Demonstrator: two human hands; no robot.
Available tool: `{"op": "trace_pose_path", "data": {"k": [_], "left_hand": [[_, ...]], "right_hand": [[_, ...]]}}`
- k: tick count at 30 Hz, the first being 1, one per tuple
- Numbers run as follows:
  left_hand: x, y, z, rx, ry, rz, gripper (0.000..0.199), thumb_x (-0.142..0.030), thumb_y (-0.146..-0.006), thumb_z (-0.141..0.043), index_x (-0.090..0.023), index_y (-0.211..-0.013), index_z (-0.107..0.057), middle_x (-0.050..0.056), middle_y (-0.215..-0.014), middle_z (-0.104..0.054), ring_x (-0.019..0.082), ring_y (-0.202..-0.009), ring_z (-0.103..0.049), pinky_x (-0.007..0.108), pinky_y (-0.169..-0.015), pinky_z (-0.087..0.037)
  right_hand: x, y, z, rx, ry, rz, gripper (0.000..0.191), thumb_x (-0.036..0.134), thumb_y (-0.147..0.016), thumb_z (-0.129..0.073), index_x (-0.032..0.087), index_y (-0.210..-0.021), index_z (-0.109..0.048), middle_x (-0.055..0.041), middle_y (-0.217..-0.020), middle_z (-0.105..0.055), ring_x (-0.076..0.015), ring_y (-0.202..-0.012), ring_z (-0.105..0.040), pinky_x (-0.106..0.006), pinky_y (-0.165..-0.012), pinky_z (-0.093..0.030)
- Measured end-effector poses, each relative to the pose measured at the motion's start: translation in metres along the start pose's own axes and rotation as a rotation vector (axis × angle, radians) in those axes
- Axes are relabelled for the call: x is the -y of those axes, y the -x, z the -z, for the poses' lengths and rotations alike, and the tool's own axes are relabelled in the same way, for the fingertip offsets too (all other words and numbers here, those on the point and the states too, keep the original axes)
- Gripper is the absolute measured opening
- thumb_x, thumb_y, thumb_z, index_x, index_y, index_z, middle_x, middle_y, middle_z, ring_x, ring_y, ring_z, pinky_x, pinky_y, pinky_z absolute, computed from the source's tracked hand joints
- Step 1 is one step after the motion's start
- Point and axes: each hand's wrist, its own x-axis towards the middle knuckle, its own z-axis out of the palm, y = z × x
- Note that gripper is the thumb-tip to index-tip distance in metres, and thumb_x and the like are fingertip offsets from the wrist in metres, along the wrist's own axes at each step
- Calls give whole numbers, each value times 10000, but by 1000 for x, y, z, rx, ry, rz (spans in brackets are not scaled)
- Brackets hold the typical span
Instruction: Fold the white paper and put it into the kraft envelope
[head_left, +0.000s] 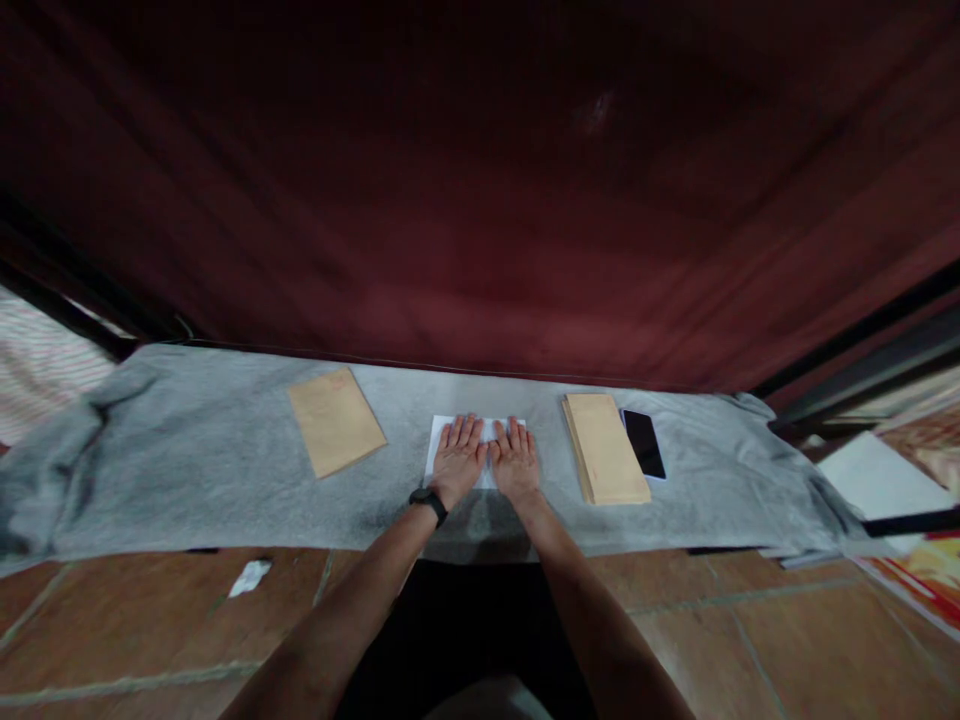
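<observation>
Left hand (460, 455) and right hand (514, 460) lie flat, spread on the paper (486, 478) between the cloth's (225, 480) long edges, apparently smoothing it; moving on would call for lifting both.

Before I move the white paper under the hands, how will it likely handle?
The white paper looks thin, so probably light and floppy. With the left hand and right hand flat on it, tugging might crease it. The soft-looking grey cloth may drag slightly.

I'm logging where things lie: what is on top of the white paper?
The left hand and right hand, both palm down. The white paper shows between them and at its left edge; what they cover cannot be seen.
</observation>
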Motion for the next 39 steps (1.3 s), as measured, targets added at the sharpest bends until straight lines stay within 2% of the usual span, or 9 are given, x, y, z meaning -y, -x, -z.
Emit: {"op": "trace_pose_path", "data": {"k": [7,11,15,19,22,27,31,35,39], "left_hand": [[21,12,11,4,-20,19,586,-372,-1018,-331,-143,-1556,-357,108,-1629,-325,236,-1536,-216,427,-1258,-173],[19,35,13,-10,-25,-13,542,-328,-1030,-311,-143,-1531,-406,99,-1625,-340,242,-1535,-219,426,-1261,-169],[13,57,15,-6,-4,-149,505,-336,-1035,-334,-232,-1520,-430,39,-1626,-351,234,-1530,-238,449,-1262,-169],[11,64,18,17,-2,-167,500,-333,-1026,-362,-256,-1514,-436,34,-1616,-371,248,-1526,-248,479,-1254,-176],[10,63,20,29,3,-156,508,-319,-1019,-364,-238,-1516,-436,45,-1623,-358,255,-1527,-241,478,-1256,-158],[6,63,17,86,-31,-172,538,-272,-1003,-356,-167,-1527,-416,90,-1633,-329,282,-1538,-197,498,-1255,-133],[5,67,17,91,-62,-167,542,-302,-1013,-340,-177,-1537,-397,95,-1639,-313,293,-1536,-204,522,-1248,-149],[8,71,17,74,-58,-191,537,-362,-1029,-332,-207,-1540,-392,85,-1639,-316,280,-1530,-230,516,-1250,-149],[14,76,17,40,-49,-233,536,-394,-1035,-343,-228,-1543,-387,84,-1638,-318,271,-1528,-238,504,-1251,-148]], "right_hand": [[1,3,-4,-86,-12,-15,510,372,-1042,-361,194,-1511,-457,-185,-1585,-388,-321,-1456,-382,-568,-1169,-276],[2,4,-5,-71,11,-21,508,369,-1046,-348,195,-1510,-461,-184,-1593,-376,-324,-1458,-372,-555,-1172,-264],[0,2,-3,-29,29,-29,515,373,-1044,-362,203,-1524,-436,-178,-1602,-362,-321,-1462,-365,-545,-1176,-256],[2,1,3,20,31,-37,510,352,-1044,-366,187,-1521,-440,-188,-1601,-359,-321,-1466,-361,-541,-1177,-253],[13,12,7,38,11,-34,518,317,-1054,-315,149,-1537,-403,-177,-1612,-338,-302,-1484,-332,-525,-1193,-237],[32,51,5,89,-58,137,510,292,-1070,-261,138,-1538,-394,-138,-1613,-350,-235,-1502,-303,-468,-1219,-229],[21,74,4,9,-32,157,534,352,-1069,-307,94,-1525,-408,-179,-1601,-357,-273,-1491,-324,-477,-1209,-254],[-1,83,7,-51,-1,178,559,397,-1066,-324,91,-1527,-404,-201,-1601,-346,-305,-1474,-346,-499,-1182,-295],[-13,90,9,-69,18,158,589,419,-1062,-331,64,-1529,-388,-226,-1590,-354,-312,-1463,-360,-504,-1171,-311]]}}
